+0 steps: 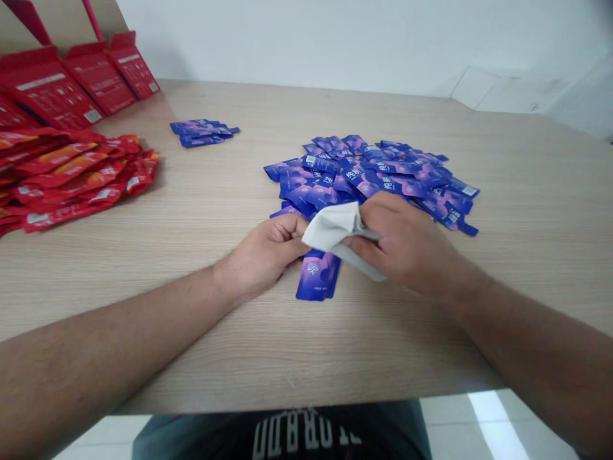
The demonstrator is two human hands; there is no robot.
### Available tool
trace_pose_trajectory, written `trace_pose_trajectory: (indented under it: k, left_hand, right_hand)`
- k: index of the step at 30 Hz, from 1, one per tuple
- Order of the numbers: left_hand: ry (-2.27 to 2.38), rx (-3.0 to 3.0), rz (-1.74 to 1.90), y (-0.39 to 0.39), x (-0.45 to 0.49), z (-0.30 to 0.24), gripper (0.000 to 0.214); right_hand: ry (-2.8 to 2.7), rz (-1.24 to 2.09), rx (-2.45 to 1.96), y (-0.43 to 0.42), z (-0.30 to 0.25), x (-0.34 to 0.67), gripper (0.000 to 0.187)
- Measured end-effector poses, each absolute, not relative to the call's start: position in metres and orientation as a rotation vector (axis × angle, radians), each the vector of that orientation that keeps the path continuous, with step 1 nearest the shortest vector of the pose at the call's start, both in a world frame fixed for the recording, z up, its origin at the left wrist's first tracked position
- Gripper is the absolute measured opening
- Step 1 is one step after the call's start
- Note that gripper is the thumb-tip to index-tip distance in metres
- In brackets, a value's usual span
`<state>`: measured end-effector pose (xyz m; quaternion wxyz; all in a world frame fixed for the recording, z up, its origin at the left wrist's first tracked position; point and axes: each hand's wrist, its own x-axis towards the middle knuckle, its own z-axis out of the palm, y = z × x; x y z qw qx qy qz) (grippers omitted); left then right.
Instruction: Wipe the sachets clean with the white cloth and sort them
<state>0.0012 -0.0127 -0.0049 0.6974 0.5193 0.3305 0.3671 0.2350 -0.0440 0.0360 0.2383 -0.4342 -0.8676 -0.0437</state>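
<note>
Right hand (412,239) holds 1 white cloth (332,225), perhaps touching blue sachets (313,278).

The table (230,364) has a flat top with a light wood grain. A pile (397,172) of blue sachets lies right of centre, its sachets overlapping at mixed angles. A small stack (204,132) of blue sachets lies toward the rear, left of the pile and well apart from it. A heap (79,176) of red sachets lies at the left side, layered roughly parallel. Red boxes (57,89) stand in a row behind the heap, flaps raised.
</note>
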Motion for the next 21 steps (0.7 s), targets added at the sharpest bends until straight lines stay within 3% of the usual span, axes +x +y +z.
trace_pose_trajectory:
  k: [21]
  left_hand:
    - [0.682, 1.492, 0.725, -0.0075, -0.0035, -0.0085, 0.020]
  right_hand:
    - [-2.351, -0.091, -1.193, -0.0365, 0.0367, 0.2403, 0.025]
